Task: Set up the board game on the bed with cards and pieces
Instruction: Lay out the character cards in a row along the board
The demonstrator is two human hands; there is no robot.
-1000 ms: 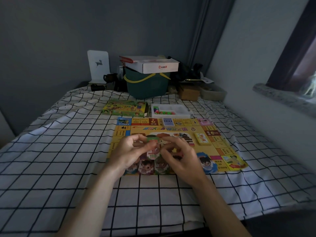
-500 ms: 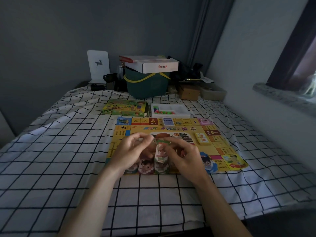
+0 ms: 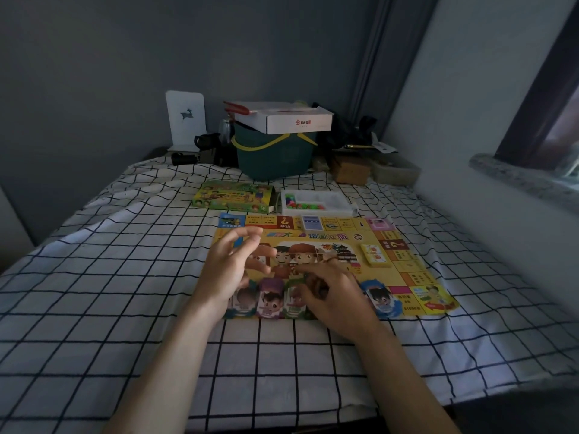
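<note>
The yellow game board [image 3: 407,277] lies flat on the checked bed sheet. Along its near edge stands a row of character card stacks: a pale one half hidden under my left wrist, a purple one [image 3: 269,300], a green one [image 3: 293,305] and a blue one [image 3: 380,297]. My right hand [image 3: 335,292] is low on the board, its curled fingertips on the green stack. My left hand [image 3: 228,270] hovers over the board's left side, fingers spread and holding nothing. A yellow card deck [image 3: 374,253] and a blue deck [image 3: 311,222] rest on the board.
Beyond the board lie the green game box [image 3: 235,198] and a white tray [image 3: 338,200] with small coloured pieces. A dark green basket [image 3: 272,155] topped by a white carton [image 3: 297,120] stands at the bed's head. The wall and a stone sill [image 3: 517,180] are on the right.
Both hands held the green stack up over the board's middle. My right hand has brought it down into the near-edge row, and my left hand has let go and lifted away, fingers spread.
</note>
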